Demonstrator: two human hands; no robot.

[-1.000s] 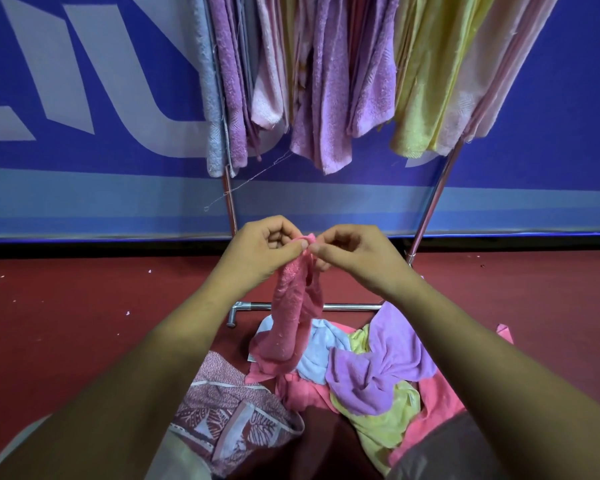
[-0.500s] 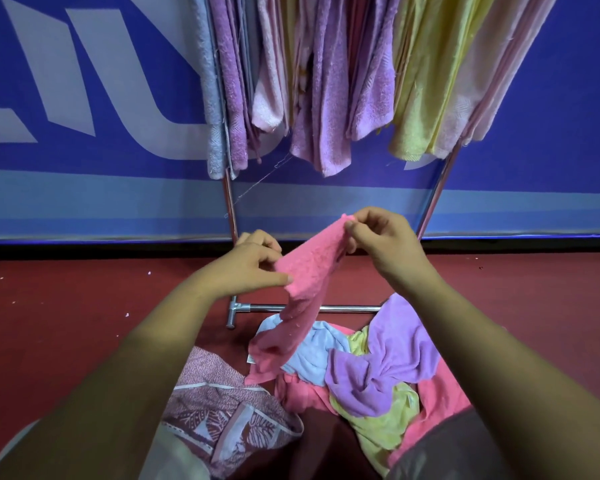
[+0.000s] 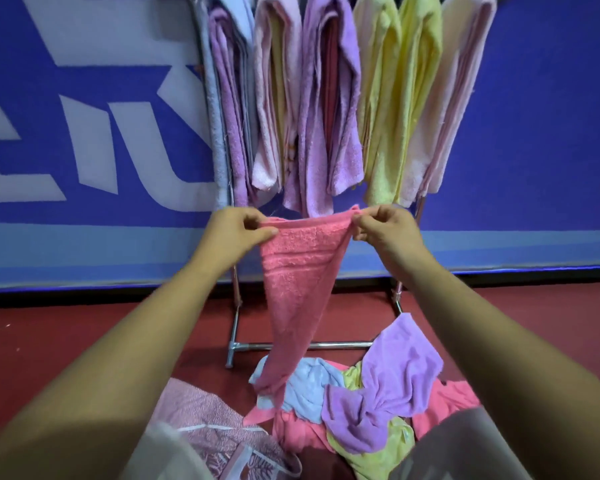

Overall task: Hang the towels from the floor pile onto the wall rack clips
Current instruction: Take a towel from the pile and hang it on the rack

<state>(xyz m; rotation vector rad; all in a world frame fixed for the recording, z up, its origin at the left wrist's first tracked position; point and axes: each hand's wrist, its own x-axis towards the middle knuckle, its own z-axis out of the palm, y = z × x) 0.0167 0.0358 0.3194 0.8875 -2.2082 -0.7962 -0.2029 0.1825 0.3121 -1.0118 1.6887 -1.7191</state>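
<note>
I hold a pink towel (image 3: pixel 297 278) stretched by its top edge in front of the rack. My left hand (image 3: pixel 234 233) pinches the left corner and my right hand (image 3: pixel 383 228) pinches the right corner. The towel's lower end trails down onto the floor pile (image 3: pixel 378 400) of purple, light blue, yellow and pink towels. Behind my hands stands the metal rack (image 3: pixel 236 327), hung with several purple, pink, yellow and pale towels (image 3: pixel 329 109). The clips are hidden above the frame.
A blue wall banner (image 3: pixel 84 133) with white lettering runs behind the rack. The floor (image 3: pixel 49 341) is red. A pink patterned cloth (image 3: pixel 205 424) lies at lower left, next to the pile. The rack's base bar (image 3: pixel 326 346) crosses just behind the pile.
My hands have risen and moved apart, spreading the pink towel's top edge flat. The view has tilted up, showing more of the hanging towels.
</note>
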